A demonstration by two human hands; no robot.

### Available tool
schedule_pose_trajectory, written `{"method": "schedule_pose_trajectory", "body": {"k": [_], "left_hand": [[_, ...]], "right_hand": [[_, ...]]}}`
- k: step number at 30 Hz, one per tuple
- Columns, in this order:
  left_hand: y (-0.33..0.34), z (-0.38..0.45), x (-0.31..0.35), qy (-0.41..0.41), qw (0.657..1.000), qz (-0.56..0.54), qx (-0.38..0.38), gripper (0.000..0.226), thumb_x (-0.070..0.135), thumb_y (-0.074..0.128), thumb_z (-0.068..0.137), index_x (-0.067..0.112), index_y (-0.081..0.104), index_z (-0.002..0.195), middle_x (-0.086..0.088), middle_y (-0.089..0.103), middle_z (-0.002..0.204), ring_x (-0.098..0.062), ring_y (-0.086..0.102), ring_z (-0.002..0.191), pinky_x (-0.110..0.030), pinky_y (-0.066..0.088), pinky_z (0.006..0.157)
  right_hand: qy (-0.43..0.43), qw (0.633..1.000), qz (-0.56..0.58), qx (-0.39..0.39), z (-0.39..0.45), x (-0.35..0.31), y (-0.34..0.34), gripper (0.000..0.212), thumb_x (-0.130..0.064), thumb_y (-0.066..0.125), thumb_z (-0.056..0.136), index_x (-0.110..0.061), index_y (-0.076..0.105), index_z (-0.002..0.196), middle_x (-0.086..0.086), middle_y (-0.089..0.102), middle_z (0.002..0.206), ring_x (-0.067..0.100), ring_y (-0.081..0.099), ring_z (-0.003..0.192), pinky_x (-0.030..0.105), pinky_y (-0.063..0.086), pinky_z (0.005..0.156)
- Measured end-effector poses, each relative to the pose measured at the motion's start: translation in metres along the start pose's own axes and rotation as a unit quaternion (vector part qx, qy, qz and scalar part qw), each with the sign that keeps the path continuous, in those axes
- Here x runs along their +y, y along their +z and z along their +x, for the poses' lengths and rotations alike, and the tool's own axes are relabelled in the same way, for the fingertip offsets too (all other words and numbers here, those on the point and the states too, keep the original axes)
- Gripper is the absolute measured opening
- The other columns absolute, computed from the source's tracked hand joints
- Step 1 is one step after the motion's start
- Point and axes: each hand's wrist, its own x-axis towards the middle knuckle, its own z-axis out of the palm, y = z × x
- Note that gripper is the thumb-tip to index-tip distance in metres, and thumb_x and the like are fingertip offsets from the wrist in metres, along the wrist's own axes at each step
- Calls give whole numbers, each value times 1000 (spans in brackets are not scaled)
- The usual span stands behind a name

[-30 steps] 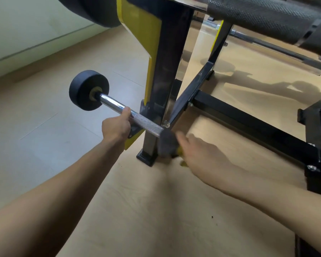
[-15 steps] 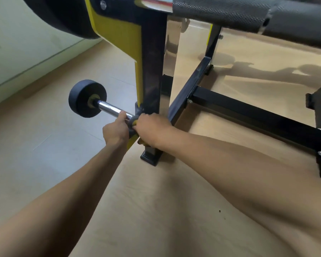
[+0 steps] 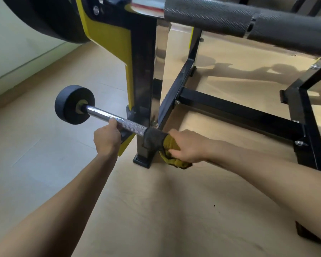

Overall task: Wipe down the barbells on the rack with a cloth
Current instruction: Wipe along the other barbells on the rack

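Low chrome barbell (image 3: 107, 115) with black end weight, on black-and-yellow steel rack (image 3: 143, 75): left hand (image 3: 106, 138) clenched round shaft; right hand (image 3: 187, 145) grasping yellow-and-black cloth (image 3: 157, 140) wrapped on knurling; wiping step under way; next, likely slide cloth toward weight.

Clearance around the low barbell and rack upright

The rack upright (image 3: 144, 89) stands directly behind the barbell (image 3: 107, 115) shaft, blocking passage rearward. The diagonal brace (image 3: 176, 91) and the crossbar (image 3: 239, 113) close the space to the right. The padded bar (image 3: 248, 21) overhangs above. Open floor (image 3: 35, 154) lies left of the upright, beneath and around the end weight (image 3: 70, 104).
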Motion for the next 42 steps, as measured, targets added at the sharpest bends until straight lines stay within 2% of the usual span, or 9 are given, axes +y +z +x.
{"method": "schedule_pose_trajectory", "body": {"k": [7,10,15,19,22,25,28,39,42], "left_hand": [[-5,3,-1,19,999,3,-33,27,37,44,103,19,59,90,9,59,76,-14,60,72,-18,42,59],[-5,6,-4,28,999,-5,-28,34,36,45,103,21,58,75,7,60,75,-15,61,72,-18,40,56],[-3,8,-3,34,999,-2,-21,33,28,45,103,12,61,79,3,58,77,-14,59,72,-20,46,63],[-4,9,-5,32,999,20,-31,35,30,44,103,17,58,73,-1,59,78,-16,58,75,-25,47,68],[-5,11,-8,72,996,30,45,18,23,47,100,9,57,100,-4,58,96,-17,57,85,-26,51,69],[-4,-10,-5,306,941,-7,145,22,14,53,89,6,49,110,-3,41,107,-24,50,101,-39,48,93],[15,-55,1,470,883,5,16,21,7,57,85,17,45,100,-1,40,101,-19,46,91,-28,41,80],[131,-195,-13,544,714,229,-376,20,22,50,95,16,51,114,3,61,97,-13,56,83,-29,48,74],[157,-222,-18,570,644,321,-396,23,32,41,100,16,50,115,-2,65,99,-20,56,78,-32,40,70]], "right_hand": [[130,903,288,-291,1,45,-29,46,-34,76,82,-3,64,114,14,70,111,29,67,104,44,51,99],[118,908,266,-301,10,34,-32,45,-33,76,83,0,65,111,14,71,106,30,68,102,37,55,91],[31,997,64,-14,63,-44,-7,25,-43,64,91,-20,59,100,1,62,92,18,61,83,30,48,70],[-32,972,3,235,60,-75,24,26,-17,60,94,-10,56,120,8,59,112,25,57,103,35,46,84],[-120,943,22,308,21,-63,37,39,0,58,86,-5,61,125,14,63,125,29,53,122,39,39,105],[-170,938,78,292,-17,-35,36,30,-6,63,81,-8,67,111,8,69,108,20,60,106,33,45,95],[-136,936,138,295,-48,-7,21,21,-7,71,79,-6,65,100,6,65,92,15,57,83,29,47,75],[139,907,113,381,-285,144,4,39,-23,42,85,-20,59,120,1,57,115,20,54,113,33,43,99],[266,922,94,267,-323,170,31,41,-40,38,90,-22,58,121,-2,58,113,14,55,107,37,45,99]]}}
